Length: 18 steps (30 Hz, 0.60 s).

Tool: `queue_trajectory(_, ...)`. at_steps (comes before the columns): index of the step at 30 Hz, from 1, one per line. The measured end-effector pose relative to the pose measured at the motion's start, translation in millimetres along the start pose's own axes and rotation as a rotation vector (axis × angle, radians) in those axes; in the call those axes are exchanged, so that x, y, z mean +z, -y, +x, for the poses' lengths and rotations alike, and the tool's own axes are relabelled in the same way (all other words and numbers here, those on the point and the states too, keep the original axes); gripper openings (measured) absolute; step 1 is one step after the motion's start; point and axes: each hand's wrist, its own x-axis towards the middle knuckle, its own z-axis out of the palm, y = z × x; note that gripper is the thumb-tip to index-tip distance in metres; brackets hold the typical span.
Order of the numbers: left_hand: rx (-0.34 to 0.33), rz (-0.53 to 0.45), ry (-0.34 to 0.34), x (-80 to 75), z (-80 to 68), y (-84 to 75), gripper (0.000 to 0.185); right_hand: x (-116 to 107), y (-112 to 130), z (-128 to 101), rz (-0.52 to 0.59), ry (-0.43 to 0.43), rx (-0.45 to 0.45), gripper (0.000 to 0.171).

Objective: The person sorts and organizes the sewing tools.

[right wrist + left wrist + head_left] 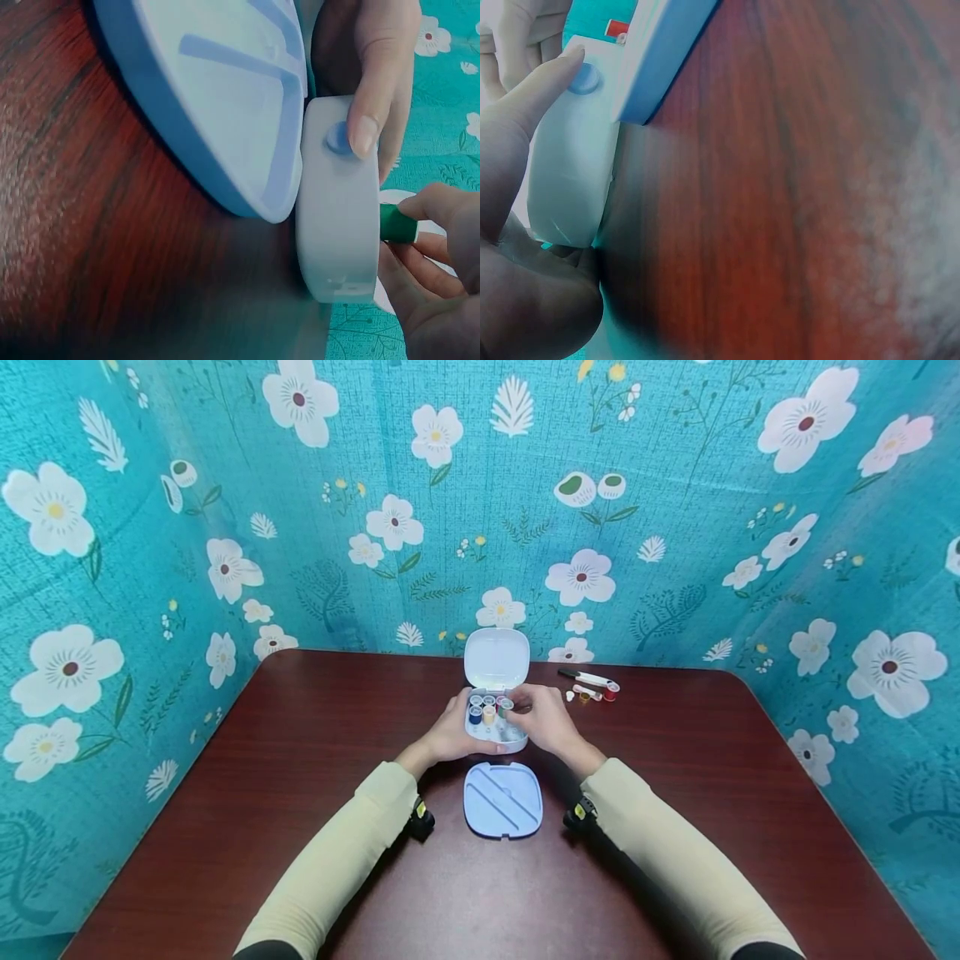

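A small white sewing box [517, 740] stands on the table with its lid [497, 658] raised. My left hand [450, 733] grips the box's left side, its thumb along the front next to a round blue button [339, 138]. Between the thumb and fingers of my right hand [550, 720] is a green thread spool [397, 223], held at the top of the box's right side. Several other spools sit in the box, among them a navy spool [476, 716] and a cream spool [489, 716].
In front of the box lies a light-blue divided tray [502, 802]. Behind my right hand, a black-and-white pen [588, 677], a red thread spool [611, 692] and some small items are on the dark wooden table [337, 718]. Flowered turquoise cloth [450, 552] hangs around the back and sides.
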Motion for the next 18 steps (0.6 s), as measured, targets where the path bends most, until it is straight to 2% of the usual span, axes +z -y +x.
queue_trajectory(5, -0.011, -0.001, 0.005, -1.2, -1.0, -1.4, 0.116, 5, 1, 1, -0.019, 0.015, -0.001, 0.026)
queue_trajectory(12, -0.024, -0.011, 0.001, -0.3, -1.0, -2.1, 0.116, 12, 2, 1, -0.089, 0.012, -0.021, 0.014)
queue_trajectory(18, -0.023, -0.01, 0.003, -0.8, -1.2, -2.3, 0.119, 15, 6, 1, -0.13, 0.004, -0.001, 0.015)
